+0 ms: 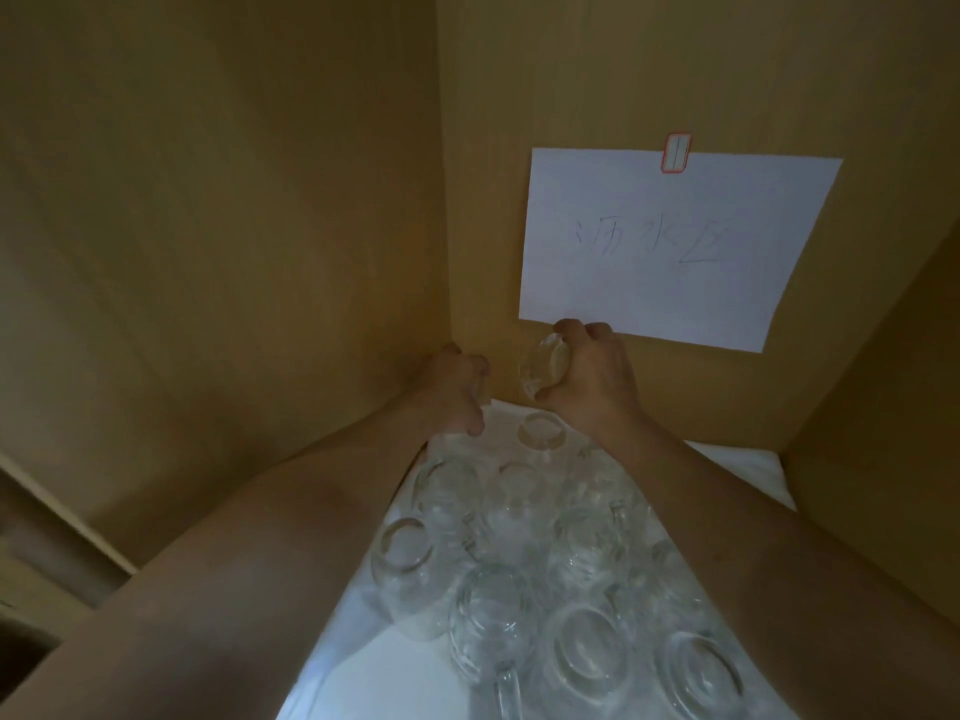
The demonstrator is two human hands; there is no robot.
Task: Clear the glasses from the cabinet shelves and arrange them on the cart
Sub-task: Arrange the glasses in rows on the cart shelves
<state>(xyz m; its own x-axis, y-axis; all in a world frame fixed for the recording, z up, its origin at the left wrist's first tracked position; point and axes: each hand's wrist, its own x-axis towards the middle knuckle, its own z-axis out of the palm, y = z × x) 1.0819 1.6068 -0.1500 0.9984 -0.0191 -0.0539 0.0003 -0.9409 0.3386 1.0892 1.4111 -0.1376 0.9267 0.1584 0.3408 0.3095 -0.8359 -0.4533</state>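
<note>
Both my arms reach deep into a wooden cabinet. My right hand [592, 376] grips a clear glass [543, 368], lifted and tilted near the back wall. My left hand [457, 394] is at the back left corner with curled fingers; a glimpse of glass shows by its fingertips, but whether it holds one I cannot tell. Several clear glasses [524, 574] stand upside down on the white shelf liner [337, 652] below my arms, one of them [542, 431] just under my hands.
A white paper sheet [670, 246] with handwriting is taped to the cabinet's back wall [571, 96]. The left side wall [208, 226] and right side wall [893, 407] close in the shelf. A cabinet edge [62, 506] shows at lower left.
</note>
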